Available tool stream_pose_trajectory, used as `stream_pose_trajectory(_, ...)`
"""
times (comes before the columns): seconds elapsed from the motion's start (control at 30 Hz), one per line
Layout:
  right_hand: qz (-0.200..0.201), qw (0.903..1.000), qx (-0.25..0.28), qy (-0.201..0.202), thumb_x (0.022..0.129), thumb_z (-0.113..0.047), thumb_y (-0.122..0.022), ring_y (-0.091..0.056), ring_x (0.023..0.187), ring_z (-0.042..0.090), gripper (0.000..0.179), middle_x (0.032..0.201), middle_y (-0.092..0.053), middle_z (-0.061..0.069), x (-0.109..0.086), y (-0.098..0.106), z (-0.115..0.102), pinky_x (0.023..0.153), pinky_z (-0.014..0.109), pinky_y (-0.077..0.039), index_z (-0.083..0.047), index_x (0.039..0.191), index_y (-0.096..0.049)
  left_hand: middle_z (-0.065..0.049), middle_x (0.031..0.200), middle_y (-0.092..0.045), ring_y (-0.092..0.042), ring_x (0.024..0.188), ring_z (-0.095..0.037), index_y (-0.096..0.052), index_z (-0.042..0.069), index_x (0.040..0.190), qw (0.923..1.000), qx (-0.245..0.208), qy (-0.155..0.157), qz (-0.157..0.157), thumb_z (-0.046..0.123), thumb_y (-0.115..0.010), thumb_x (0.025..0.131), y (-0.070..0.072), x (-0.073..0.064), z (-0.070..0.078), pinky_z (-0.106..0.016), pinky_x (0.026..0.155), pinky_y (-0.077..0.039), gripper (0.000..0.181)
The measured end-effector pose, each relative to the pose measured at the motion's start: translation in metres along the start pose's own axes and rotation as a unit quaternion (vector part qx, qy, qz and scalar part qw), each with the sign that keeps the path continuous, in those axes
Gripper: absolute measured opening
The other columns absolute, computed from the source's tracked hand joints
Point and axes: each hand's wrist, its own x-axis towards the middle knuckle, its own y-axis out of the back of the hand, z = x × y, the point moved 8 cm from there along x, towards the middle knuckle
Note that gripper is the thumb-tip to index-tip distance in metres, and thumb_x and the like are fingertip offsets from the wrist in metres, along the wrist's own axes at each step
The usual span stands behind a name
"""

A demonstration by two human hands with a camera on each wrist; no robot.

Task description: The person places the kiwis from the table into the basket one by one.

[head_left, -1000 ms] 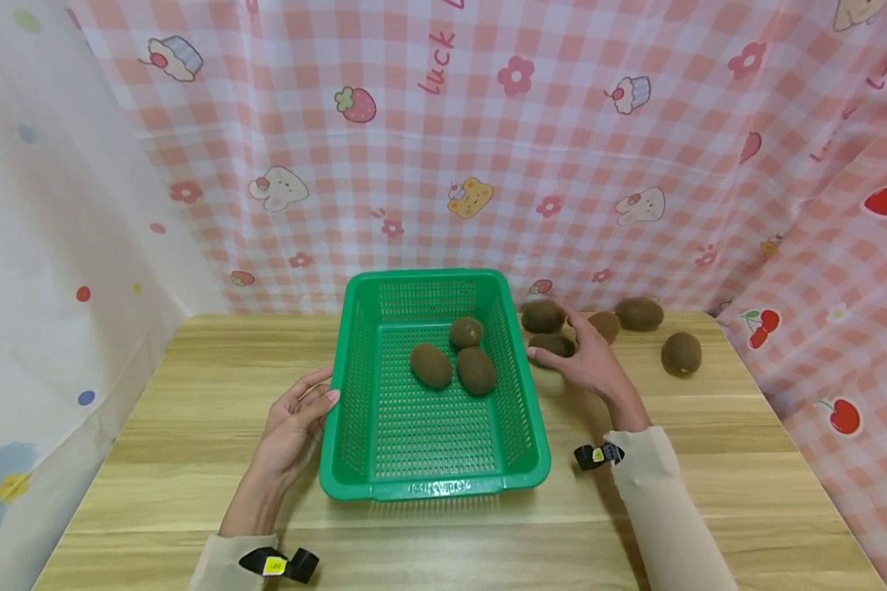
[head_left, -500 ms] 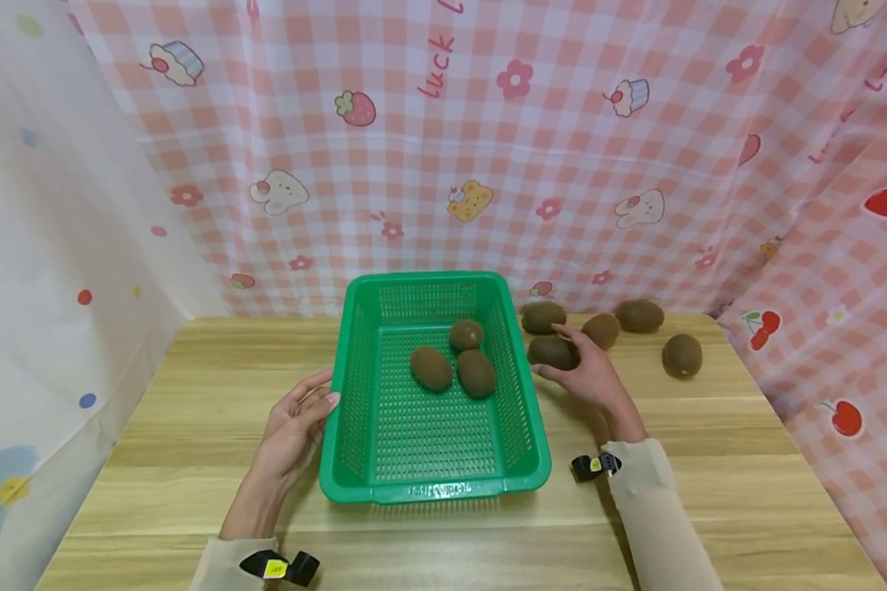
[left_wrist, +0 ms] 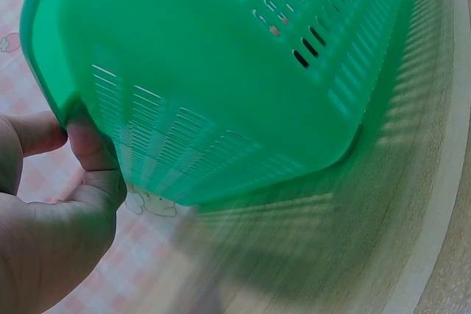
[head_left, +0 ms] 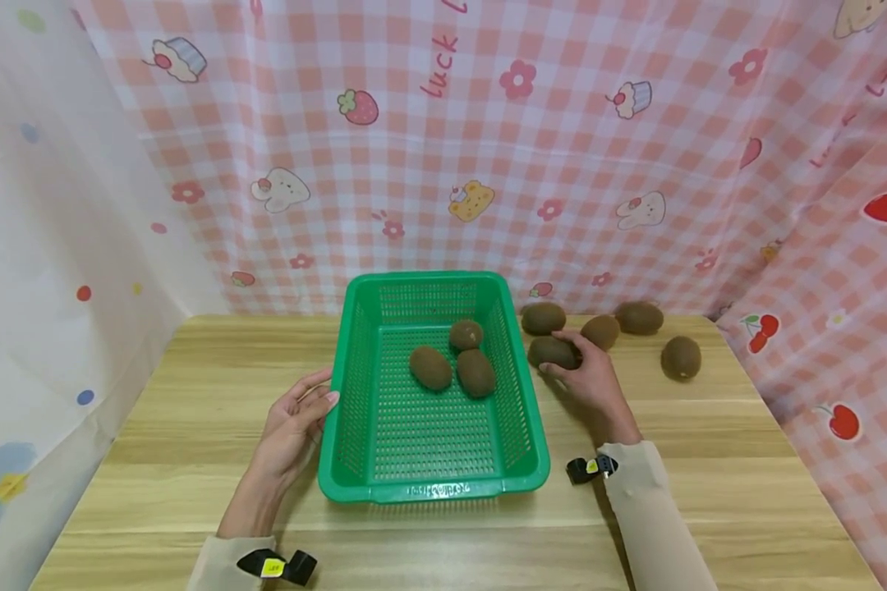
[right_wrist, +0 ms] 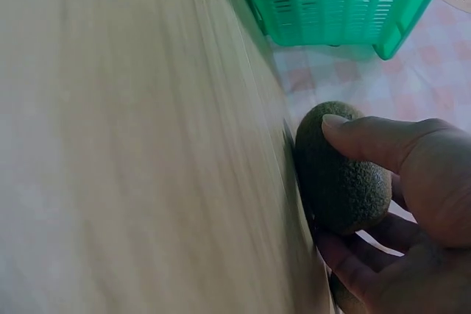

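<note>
My left hand (head_left: 290, 431) pinches the left rim of a green plastic basket (head_left: 436, 492); the left wrist view has the thumb and a finger on either side of its edge (left_wrist: 44, 71). Three brown kiwis lie on the basket floor, one of them a kiwi (head_left: 430, 367) left of the other two. On the table to the right of the basket, my right hand (head_left: 590, 379) holds another kiwi (head_left: 552, 352). Seen from the right wrist, the thumb presses on this kiwi (right_wrist: 342, 182) and the fingers curl round its other side.
Close behind the held fruit lies a kiwi (head_left: 544, 318). Further right are a kiwi (head_left: 601, 331), a kiwi (head_left: 640, 317) and a kiwi (head_left: 682, 358) near the right side of the wooden table (head_left: 710, 460). A checked curtain (head_left: 414, 164) hangs along the table's back edge.
My right hand has drawn slightly toward me and its fingers have settled round the kiwi nearest the basket. The left hand and basket stay in place.
</note>
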Motion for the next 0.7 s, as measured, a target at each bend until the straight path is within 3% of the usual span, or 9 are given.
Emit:
stream_pose_trajectory(0.33, -0.002, 0.9995, 0.017, -0.028, 0.092, -0.033, -0.079, -0.052, 0.136, 0.039, 0.060, 0.148, -0.056, 0.017, 0.000, 0.007, 0.000, 0.111, 0.057, -0.044, -0.015, 0.145, -0.056, 0.004, 0.097, -0.071, -0.069, 0.083, -0.006, -0.052, 0.007, 0.137, 1.0000, -0.002, -0.007, -0.001, 0.000, -0.062, 0.100, 0.003, 0.000, 0.000, -0.018, 0.075, -0.060, 0.039)
stream_pose_trajectory(0.57, 0.009, 0.9997, 0.020, -0.007, 0.090, -0.032, -0.080, -0.061, 0.124, 0.038, 0.058, 0.139, -0.063, 0.017, -0.003, 0.017, -0.014, 0.102, 0.054, -0.053, -0.015, 0.142, -0.059, 0.003, 0.102, -0.070, -0.070, 0.086, -0.006, -0.047, 0.007, 0.140, 0.9999, 0.006, -0.002, -0.011, 0.003, -0.062, 0.101, 0.002, 0.001, -0.002, -0.019, 0.076, -0.060, 0.042)
stream_pose_trajectory(0.7, 0.013, 0.9999, 0.010, -0.003, 0.091, -0.036, -0.080, -0.057, 0.129, 0.036, 0.058, 0.143, -0.061, 0.015, -0.006, 0.024, -0.021, 0.106, 0.055, -0.049, -0.017, 0.142, -0.059, 0.003, 0.101, -0.071, -0.070, 0.085, -0.007, -0.047, 0.005, 0.142, 0.9999, 0.003, -0.004, -0.010, 0.003, -0.062, 0.101, 0.000, 0.001, -0.002, -0.020, 0.076, -0.061, 0.044)
